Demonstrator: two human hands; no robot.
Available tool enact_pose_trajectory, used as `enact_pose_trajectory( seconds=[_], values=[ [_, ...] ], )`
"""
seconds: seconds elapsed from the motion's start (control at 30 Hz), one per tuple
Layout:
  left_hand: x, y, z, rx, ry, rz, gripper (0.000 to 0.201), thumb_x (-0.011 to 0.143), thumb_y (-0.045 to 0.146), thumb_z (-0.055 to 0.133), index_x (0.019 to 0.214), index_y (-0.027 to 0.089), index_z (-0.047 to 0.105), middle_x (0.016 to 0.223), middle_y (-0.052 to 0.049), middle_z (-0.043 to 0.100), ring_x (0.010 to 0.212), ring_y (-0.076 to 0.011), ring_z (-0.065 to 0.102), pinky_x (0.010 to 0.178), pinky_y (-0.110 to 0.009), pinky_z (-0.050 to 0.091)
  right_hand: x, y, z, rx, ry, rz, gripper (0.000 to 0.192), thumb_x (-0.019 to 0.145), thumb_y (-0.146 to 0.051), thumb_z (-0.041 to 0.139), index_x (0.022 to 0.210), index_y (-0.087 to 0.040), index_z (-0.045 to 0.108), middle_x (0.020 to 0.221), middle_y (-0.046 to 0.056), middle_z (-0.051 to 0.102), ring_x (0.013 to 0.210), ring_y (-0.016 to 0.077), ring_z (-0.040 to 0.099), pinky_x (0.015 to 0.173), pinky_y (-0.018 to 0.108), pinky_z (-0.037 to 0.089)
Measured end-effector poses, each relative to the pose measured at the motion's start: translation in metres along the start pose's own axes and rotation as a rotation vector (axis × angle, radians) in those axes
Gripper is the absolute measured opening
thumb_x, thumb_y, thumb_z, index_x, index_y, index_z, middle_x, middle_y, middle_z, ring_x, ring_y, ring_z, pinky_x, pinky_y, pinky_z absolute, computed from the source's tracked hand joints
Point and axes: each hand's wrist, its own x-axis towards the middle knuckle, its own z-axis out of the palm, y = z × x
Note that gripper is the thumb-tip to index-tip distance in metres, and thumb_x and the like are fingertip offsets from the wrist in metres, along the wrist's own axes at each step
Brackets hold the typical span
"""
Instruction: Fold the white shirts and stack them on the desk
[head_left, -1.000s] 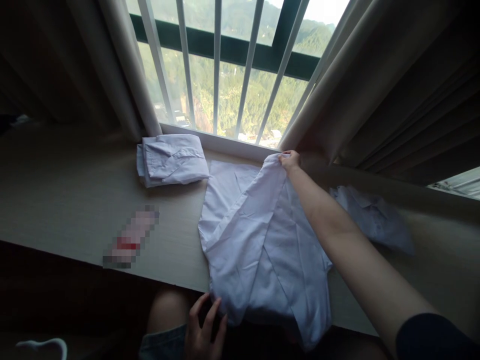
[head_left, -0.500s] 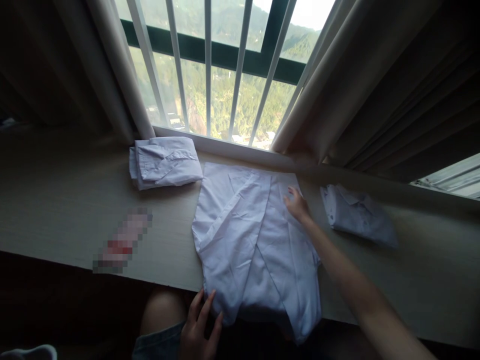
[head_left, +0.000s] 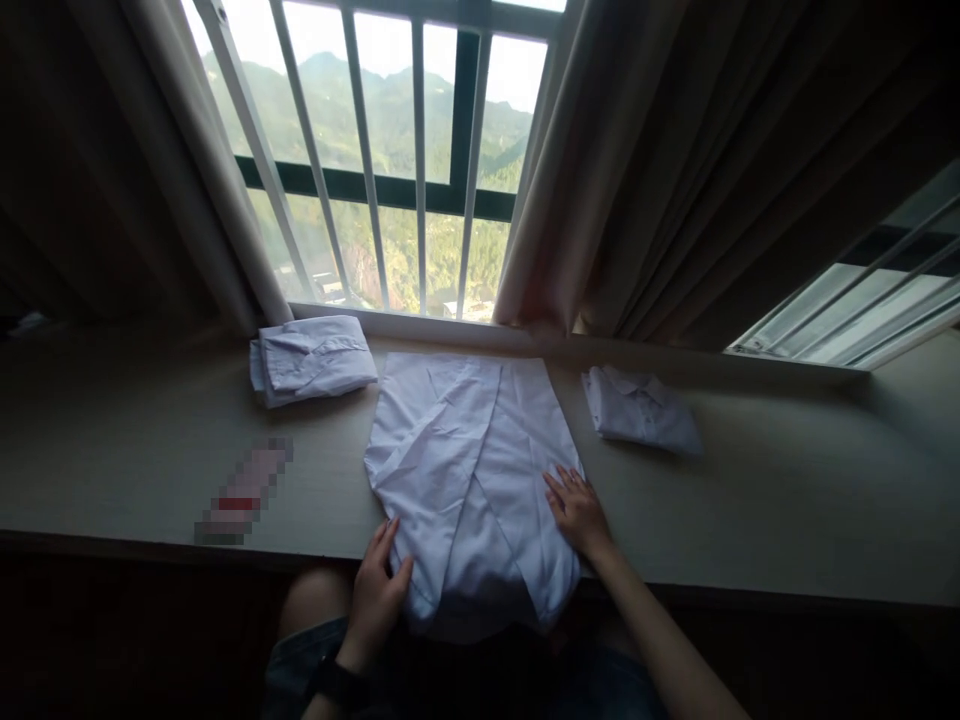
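A white shirt (head_left: 472, 460) lies partly folded in front of me, its sides turned inward and its lower end hanging over the near edge of the table. My left hand (head_left: 379, 580) rests at the lower left edge of the cloth, fingers apart. On the right side of the shirt, my right hand (head_left: 576, 508) lies flat with its fingers spread. Neither hand grips the fabric.
A folded white garment (head_left: 319, 358) sits at the back left, and a folded white shirt (head_left: 641, 408) at the right. A pixelated reddish item (head_left: 244, 490) lies on the pale table (head_left: 750, 510). Behind are a barred window (head_left: 390, 170) and curtains (head_left: 645, 160).
My right hand has come down from the shirt's upper right to its right edge, nearer me. My left hand has shifted slightly up along the left edge. The view has tilted upward.
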Motion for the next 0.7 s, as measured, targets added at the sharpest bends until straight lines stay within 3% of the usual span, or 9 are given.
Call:
enact_pose_trajectory(
  seconds=[0.1,0.2,0.33,0.43,0.5,0.57,0.7],
  values=[
    [0.018,0.019,0.005,0.029,-0.020,0.040,0.058,0.084,0.032,0.058,0.139,0.017,0.057,0.150,-0.013,0.050,0.141,-0.0288,0.045,0.118,-0.046,0.037,-0.019,0.003,0.003,-0.040,0.055,0.125,0.049,0.098,-0.044,0.037,0.144,-0.039,0.053,0.157,0.002,0.040,0.147,0.0335,0.033,0.117,0.060,0.031],
    [0.032,0.028,0.006,0.125,-0.093,0.035,0.057,0.079,0.025,0.057,0.134,0.015,0.060,0.143,-0.014,0.057,0.134,-0.0289,0.052,0.115,-0.045,0.040,-0.028,0.011,0.002,-0.049,0.070,0.164,0.050,0.098,-0.042,0.038,0.146,-0.036,0.052,0.157,0.004,0.040,0.148,0.0340,0.032,0.117,0.059,0.030],
    [0.044,0.030,-0.007,0.256,-0.230,0.015,0.046,0.080,0.027,0.059,0.124,0.017,0.067,0.127,-0.011,0.066,0.112,-0.0253,0.065,0.102,-0.040,0.050,-0.019,0.016,-0.010,0.005,0.010,0.090,0.049,0.098,-0.038,0.039,0.146,-0.035,0.052,0.157,0.003,0.041,0.149,0.0285,0.032,0.120,0.053,0.028],
    [0.057,0.037,-0.019,0.373,-0.173,0.041,0.044,0.087,0.036,0.054,0.124,0.016,0.066,0.125,-0.014,0.064,0.092,-0.0224,0.068,0.092,-0.040,0.053,-0.016,0.013,-0.022,-0.008,-0.043,0.118,0.047,0.097,-0.039,0.043,0.142,-0.039,0.055,0.155,0.004,0.044,0.145,0.0328,0.037,0.116,0.063,0.026],
    [0.074,0.041,-0.021,0.447,-0.079,0.149,0.043,0.090,0.037,0.053,0.124,0.015,0.066,0.128,-0.015,0.062,0.101,-0.0251,0.066,0.098,-0.042,0.050,-0.013,0.009,-0.029,-0.045,-0.016,0.149,0.043,0.094,-0.039,0.048,0.135,-0.037,0.062,0.151,0.006,0.049,0.143,0.0370,0.038,0.114,0.068,0.025],
    [0.097,0.040,-0.018,0.491,-0.015,0.295,0.043,0.092,0.037,0.051,0.126,0.016,0.065,0.134,-0.015,0.060,0.120,-0.0290,0.058,0.108,-0.045,0.043,-0.002,0.002,-0.038,-0.053,0.064,0.136,0.040,0.092,-0.036,0.052,0.128,-0.031,0.069,0.146,0.009,0.054,0.141,0.0368,0.040,0.115,0.062,0.029],
    [0.141,0.023,-0.002,0.549,-0.078,0.411,0.050,0.097,0.038,0.042,0.139,0.015,0.055,0.146,-0.013,0.054,0.139,-0.0306,0.044,0.115,-0.047,0.034,0.071,-0.022,-0.056,0.094,0.169,0.048,0.038,0.094,-0.028,0.049,0.125,-0.022,0.070,0.131,0.009,0.065,0.132,0.0266,0.051,0.115,0.040,0.037]
  ],
)
